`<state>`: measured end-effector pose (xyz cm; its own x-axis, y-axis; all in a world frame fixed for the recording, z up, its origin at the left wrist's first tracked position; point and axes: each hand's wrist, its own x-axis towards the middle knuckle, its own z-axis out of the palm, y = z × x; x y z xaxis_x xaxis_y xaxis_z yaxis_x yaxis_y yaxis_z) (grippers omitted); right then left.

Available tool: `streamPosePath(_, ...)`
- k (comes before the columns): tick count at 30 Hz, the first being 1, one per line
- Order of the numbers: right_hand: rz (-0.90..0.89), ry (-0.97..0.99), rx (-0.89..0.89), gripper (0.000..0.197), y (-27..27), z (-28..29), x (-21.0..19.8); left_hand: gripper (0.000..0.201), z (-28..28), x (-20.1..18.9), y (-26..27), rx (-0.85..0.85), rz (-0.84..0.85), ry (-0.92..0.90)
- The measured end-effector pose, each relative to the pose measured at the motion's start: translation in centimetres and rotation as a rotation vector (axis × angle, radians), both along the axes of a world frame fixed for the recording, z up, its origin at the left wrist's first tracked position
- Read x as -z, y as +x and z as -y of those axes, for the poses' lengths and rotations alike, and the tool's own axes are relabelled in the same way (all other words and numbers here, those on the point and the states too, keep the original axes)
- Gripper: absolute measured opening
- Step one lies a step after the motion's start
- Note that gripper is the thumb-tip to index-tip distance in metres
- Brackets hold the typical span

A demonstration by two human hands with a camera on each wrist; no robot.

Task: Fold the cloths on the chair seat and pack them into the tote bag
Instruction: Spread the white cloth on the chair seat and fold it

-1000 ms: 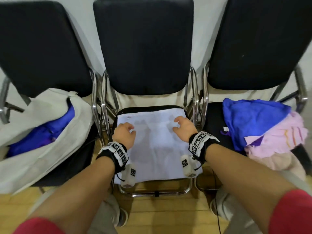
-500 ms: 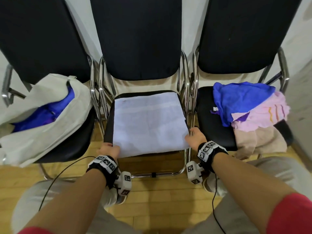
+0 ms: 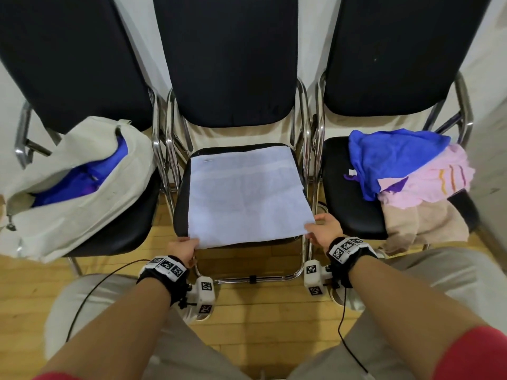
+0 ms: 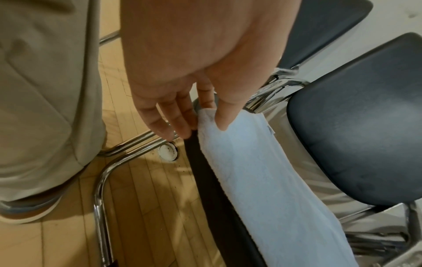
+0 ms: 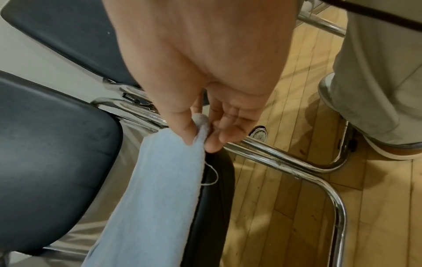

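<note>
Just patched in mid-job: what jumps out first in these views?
The pale blue cloth lies flat on the middle chair seat, with the left hand and right hand each pinching a near corner. On the left chair, the tote bag already holds a blue cloth; a heap of blue, pink and beige cloths waits on the right chair.

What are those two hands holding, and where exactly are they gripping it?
Both pinch the pale blue cloth by its near corners: left hand the left one, right hand the right.
</note>
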<state>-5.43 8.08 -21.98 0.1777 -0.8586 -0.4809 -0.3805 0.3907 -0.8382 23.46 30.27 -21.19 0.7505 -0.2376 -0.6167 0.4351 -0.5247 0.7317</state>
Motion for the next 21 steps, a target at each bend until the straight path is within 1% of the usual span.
streamPosePath(3, 0.033, 0.021, -0.003, 0.023, -0.2, -0.3, 0.2, 0.015, -0.1, 0.2, -0.1, 0.01, 0.001, -0.008)
streamPosePath(6, 0.024, 0.009, -0.097, 0.015, -0.5, -0.7, -0.3, 0.013, -0.1, 0.1, -0.1, 0.058, 0.003, 0.004)
streamPosePath(8, 0.004, -0.02, -0.168, 0.021, -0.7, -0.9, -0.6, 0.017, -0.3, 0.3, 0.0, 0.113, 0.021, 0.031)
streamPosePath(10, -0.018, -0.046, -0.197, 0.024, -0.9, -0.7, -0.7, 0.019, -0.5, 0.4, 0.3, 0.164, 0.06, 0.064)
streamPosePath(14, -0.047, -0.044, -0.183, 0.007, -1.1, -0.2, -0.7, 0.019, -0.8, 0.4, 0.6, 0.238, 0.116, 0.095)
streamPosePath(15, -0.048, -0.045, -0.186, 0.008, -1.1, -0.1, -0.9, 0.022, -0.8, 0.2, 0.7, 0.251, 0.122, 0.092)
streamPosePath(17, -0.057, -0.053, -0.206, 0.022, -1.1, 0.1, -1.7, 0.035, -0.9, -0.4, 0.8, 0.258, 0.129, 0.072)
streamPosePath(19, -0.049, -0.063, -0.228, 0.032, -1.2, 0.2, -2.9, 0.045, -0.9, -1.3, 0.9, 0.22, 0.151, 0.029)
streamPosePath(21, -0.029, -0.072, -0.238, 0.028, -1.3, 0.3, -4.3, 0.045, -0.8, -2.4, 1.0, 0.192, 0.17, -0.028)
